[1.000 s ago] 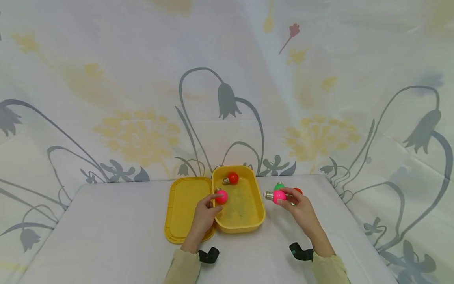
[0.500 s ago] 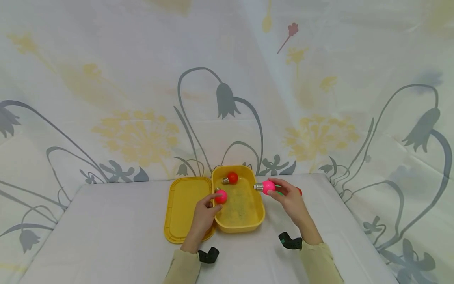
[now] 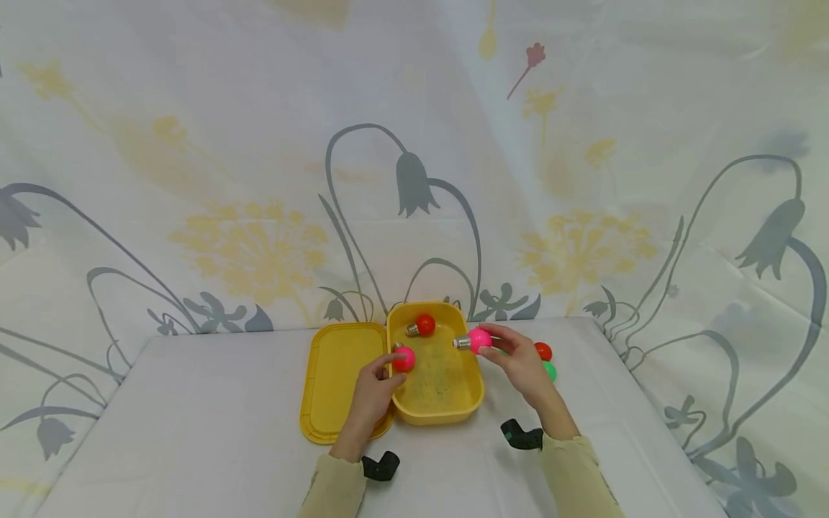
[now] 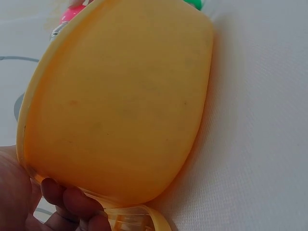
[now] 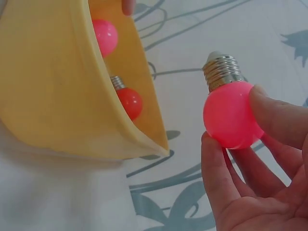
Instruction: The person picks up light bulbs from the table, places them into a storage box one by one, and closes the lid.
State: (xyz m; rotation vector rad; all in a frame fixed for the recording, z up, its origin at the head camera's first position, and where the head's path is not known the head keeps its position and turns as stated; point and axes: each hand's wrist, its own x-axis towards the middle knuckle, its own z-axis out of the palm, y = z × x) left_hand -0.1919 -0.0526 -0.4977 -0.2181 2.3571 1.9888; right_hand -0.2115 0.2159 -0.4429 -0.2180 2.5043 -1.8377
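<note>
Here the held bulb [image 5: 230, 113] is round, pink and silver-threaded.

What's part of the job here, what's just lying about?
Job, likely:
held pink bulb in right hand
yellow box, left hand on its rim
boxed pink bulb, boxed red bulb

Lying about, for now:
yellow lid
loose red bulb
loose green bulb

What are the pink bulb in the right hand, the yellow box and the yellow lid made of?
Pink bulb: opaque globe, plastic or coated glass, can't tell; evenly coloured, no filament visible. Screw base: likely plated metal, shiny; bright glints on the threads.
Yellow box: probably moulded plastic, satin; smooth wall, rounded corners.
Yellow lid: likely plastic too; similar colour, ridged rim.
</note>
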